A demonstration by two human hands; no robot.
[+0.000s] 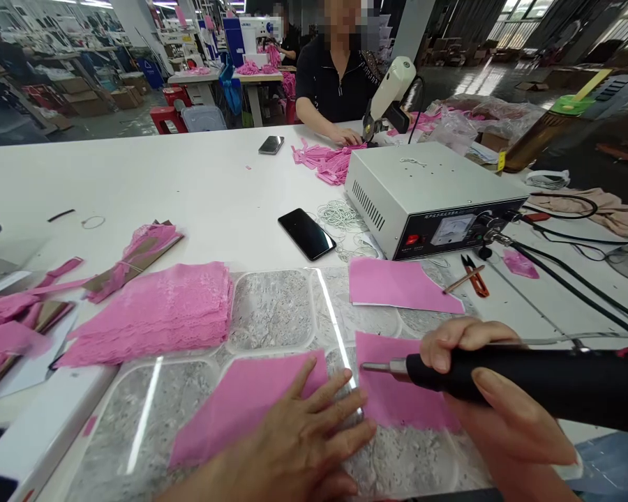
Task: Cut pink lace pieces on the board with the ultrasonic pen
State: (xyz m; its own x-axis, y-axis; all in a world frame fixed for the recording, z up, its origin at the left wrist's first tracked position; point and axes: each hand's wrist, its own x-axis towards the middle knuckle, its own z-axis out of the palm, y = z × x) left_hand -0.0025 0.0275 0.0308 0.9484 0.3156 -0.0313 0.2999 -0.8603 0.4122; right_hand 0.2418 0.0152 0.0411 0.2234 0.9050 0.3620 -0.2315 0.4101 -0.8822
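Observation:
My left hand [314, 425] lies flat with its fingers spread, partly on a pink cut fabric piece [251, 397] and partly on the patterned mat [272, 307]. In my right hand [481, 376] is a thick black corded handheld tool [534, 383], held nearly level. Its narrow metal tip [379, 367] points left, over a second pink fabric piece [408, 401]; I cannot tell whether it touches. Behind, another pink piece [398, 284] lies on a white edge. A layered stack of pink lace pieces [162, 310] sits to the left of my hands.
A grey control box [429, 188] with cables [580, 279] stands at the back right. Orange-handled snips [475, 275] and a black phone [307, 233] lie near it. Tied pink strips [136, 258] are at left. Across the white table [109, 174] a person [335, 84] handles pink strips.

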